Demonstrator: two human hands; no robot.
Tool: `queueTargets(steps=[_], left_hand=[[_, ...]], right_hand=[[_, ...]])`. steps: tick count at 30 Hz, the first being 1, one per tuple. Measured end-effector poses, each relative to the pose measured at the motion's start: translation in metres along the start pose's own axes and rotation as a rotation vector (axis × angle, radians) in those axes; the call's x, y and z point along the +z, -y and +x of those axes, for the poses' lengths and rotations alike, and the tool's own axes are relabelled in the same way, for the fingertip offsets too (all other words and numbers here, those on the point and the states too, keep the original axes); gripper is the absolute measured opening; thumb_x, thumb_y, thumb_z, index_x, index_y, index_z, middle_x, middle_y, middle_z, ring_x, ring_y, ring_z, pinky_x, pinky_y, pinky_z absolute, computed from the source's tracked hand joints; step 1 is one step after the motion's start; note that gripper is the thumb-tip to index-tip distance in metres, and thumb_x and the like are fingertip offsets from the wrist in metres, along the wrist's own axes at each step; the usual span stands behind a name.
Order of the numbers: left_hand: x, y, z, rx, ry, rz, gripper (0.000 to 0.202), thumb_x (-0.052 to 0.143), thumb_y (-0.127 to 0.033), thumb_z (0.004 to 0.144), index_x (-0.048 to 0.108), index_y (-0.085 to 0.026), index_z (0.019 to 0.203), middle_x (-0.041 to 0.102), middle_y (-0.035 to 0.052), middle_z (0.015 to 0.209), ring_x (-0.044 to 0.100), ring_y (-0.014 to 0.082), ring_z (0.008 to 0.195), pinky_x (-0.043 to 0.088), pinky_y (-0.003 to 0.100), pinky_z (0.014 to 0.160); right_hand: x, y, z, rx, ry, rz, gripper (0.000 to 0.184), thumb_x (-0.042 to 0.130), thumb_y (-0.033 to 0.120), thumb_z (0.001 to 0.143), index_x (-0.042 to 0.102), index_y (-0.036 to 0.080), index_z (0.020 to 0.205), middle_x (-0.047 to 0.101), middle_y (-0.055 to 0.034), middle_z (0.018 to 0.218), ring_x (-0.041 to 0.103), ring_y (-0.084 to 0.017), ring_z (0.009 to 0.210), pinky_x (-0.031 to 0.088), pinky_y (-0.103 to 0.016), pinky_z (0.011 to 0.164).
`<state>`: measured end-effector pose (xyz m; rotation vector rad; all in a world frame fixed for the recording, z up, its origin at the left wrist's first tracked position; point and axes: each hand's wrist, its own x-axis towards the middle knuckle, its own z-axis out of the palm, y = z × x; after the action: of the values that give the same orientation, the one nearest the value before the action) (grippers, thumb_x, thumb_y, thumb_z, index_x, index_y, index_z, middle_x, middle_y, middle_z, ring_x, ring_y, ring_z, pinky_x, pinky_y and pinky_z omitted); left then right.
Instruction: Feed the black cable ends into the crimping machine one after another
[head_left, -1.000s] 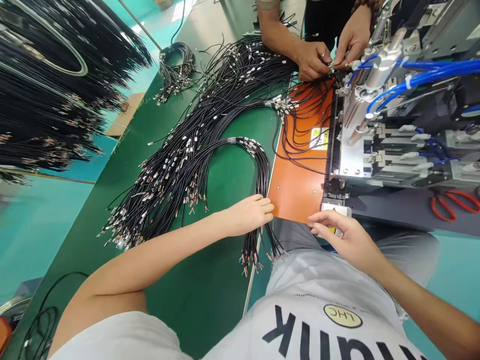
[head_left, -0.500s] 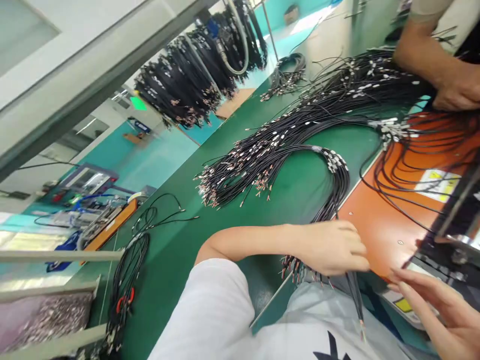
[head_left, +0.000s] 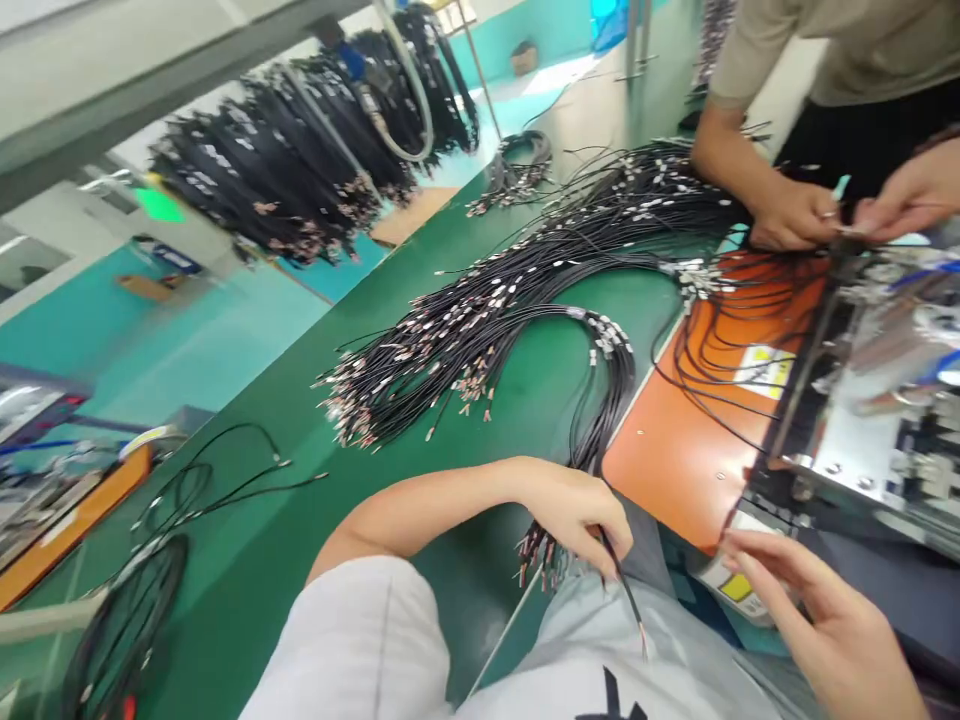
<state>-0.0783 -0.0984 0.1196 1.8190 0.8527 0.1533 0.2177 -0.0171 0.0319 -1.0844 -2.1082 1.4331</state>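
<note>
Head view: a green table (head_left: 240, 570) is spread to the left of an orange plate (head_left: 667, 450), which is marked with a white-and-yellow label (head_left: 765, 370) and flanked on its right by a metal machine (head_left: 892, 420). Across the table, left of the plate and beyond it, a heap of black cables (head_left: 480, 290) with white tags is laid out. Farther left and beyond the plate, hanging cables (head_left: 285, 160) are suspended in rows above a turquoise floor (head_left: 247, 330). By the plate's far edge, a co-worker's hands (head_left: 795, 215) are brought together; what is held there is too small to tell.

Just left of the plate's near end, the left hand (head_left: 581, 515) is bent downward at the wrist, back uppermost, and a thin black cable (head_left: 634, 605) is gripped in its curled fingers, the stripped end pointed downward. A curved bundle (head_left: 615, 370), left of the plate, is run down behind that hand. Right of the plate's near end, the right hand (head_left: 817, 600) is turned inward, thumb and fingertips narrowly spaced; whether anything is pinched cannot be told.
</note>
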Motion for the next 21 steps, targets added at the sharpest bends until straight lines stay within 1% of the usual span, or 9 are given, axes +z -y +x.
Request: queueTargets(steps=[1,3,5,6,9,13,17,19,21], left_hand=[[-0.004,-0.003,0.003,0.013,-0.082,-0.066,0.013,0.061,-0.030,0.093,0.068,-0.020,0.087,0.073,0.0043,0.088,0.067,0.0140,0.080,0.048,0.022,0.071],[-0.010,-0.008,0.019,-0.058,-0.311,-0.094,0.022,0.050,-0.032,0.099,0.067,-0.018,0.095,0.072,0.0058,0.094,0.066,0.0143,0.085,0.047,0.022,0.078],[-0.011,-0.010,0.043,-0.178,-0.482,-0.009,0.032,0.040,-0.035,0.103,0.065,-0.017,0.093,0.070,0.0046,0.087,0.063,0.0143,0.079,0.045,0.024,0.073],[-0.011,-0.010,0.056,-0.223,-0.516,0.043,0.035,0.038,-0.036,0.103,0.064,-0.017,0.091,0.068,0.0035,0.082,0.062,0.0141,0.075,0.043,0.024,0.071],[-0.008,-0.006,0.089,-0.273,-0.466,0.136,0.035,0.035,-0.035,0.104,0.060,-0.018,0.086,0.063,0.0012,0.076,0.059,0.0139,0.071,0.040,0.025,0.068],[-0.008,-0.001,0.116,-0.302,-0.409,0.178,0.034,0.037,-0.035,0.103,0.056,-0.018,0.081,0.059,0.0012,0.075,0.057,0.0149,0.072,0.041,0.026,0.068],[-0.007,-0.010,0.134,-0.239,-0.494,0.089,0.017,0.045,-0.033,0.101,0.055,-0.020,0.098,0.061,0.0023,0.091,0.058,0.0158,0.084,0.045,0.027,0.075],[-0.006,-0.014,0.144,-0.208,-0.535,-0.007,0.014,0.051,-0.034,0.098,0.052,-0.021,0.101,0.061,0.0015,0.091,0.058,0.0148,0.080,0.046,0.026,0.072],[-0.004,-0.014,0.155,-0.180,-0.552,-0.088,0.014,0.054,-0.034,0.097,0.054,-0.020,0.097,0.061,-0.0001,0.084,0.059,0.0133,0.074,0.047,0.025,0.067]], right_hand=[[0.002,0.002,0.003,0.048,0.024,0.018,0.031,0.070,0.046,0.086,0.069,0.028,0.111,0.073,-0.0062,0.111,0.071,-0.028,0.098,0.059,-0.035,0.084],[0.004,0.007,0.010,0.101,0.032,0.121,0.035,0.069,0.045,0.088,0.064,0.028,0.118,0.071,-0.0065,0.113,0.069,-0.026,0.101,0.056,-0.037,0.089],[0.003,0.013,0.016,0.105,-0.022,0.285,0.043,0.069,0.042,0.088,0.058,0.028,0.128,0.070,-0.0065,0.111,0.068,-0.023,0.097,0.056,-0.038,0.089],[0.000,0.015,0.019,0.103,-0.061,0.375,0.045,0.070,0.040,0.088,0.056,0.027,0.129,0.070,-0.0066,0.107,0.067,-0.022,0.094,0.056,-0.038,0.089],[-0.012,0.017,0.025,0.144,-0.163,0.554,0.046,0.073,0.037,0.085,0.059,0.025,0.128,0.069,-0.0050,0.099,0.066,-0.019,0.084,0.056,-0.035,0.084],[-0.025,0.009,0.027,0.216,-0.253,0.635,0.027,0.075,0.037,0.083,0.070,0.022,0.105,0.071,-0.0028,0.085,0.068,-0.018,0.076,0.057,-0.033,0.077],[-0.028,0.001,0.026,0.159,-0.310,0.623,0.018,0.076,0.037,0.082,0.073,0.021,0.090,0.072,-0.0032,0.081,0.068,-0.018,0.072,0.056,-0.034,0.072],[-0.031,-0.001,0.024,0.110,-0.326,0.543,0.013,0.076,0.035,0.083,0.074,0.022,0.086,0.073,-0.0040,0.085,0.068,-0.020,0.077,0.056,-0.034,0.074],[-0.037,-0.002,0.022,0.066,-0.346,0.434,0.010,0.074,0.032,0.085,0.075,0.023,0.084,0.074,-0.0045,0.088,0.068,-0.021,0.082,0.055,-0.035,0.075]])
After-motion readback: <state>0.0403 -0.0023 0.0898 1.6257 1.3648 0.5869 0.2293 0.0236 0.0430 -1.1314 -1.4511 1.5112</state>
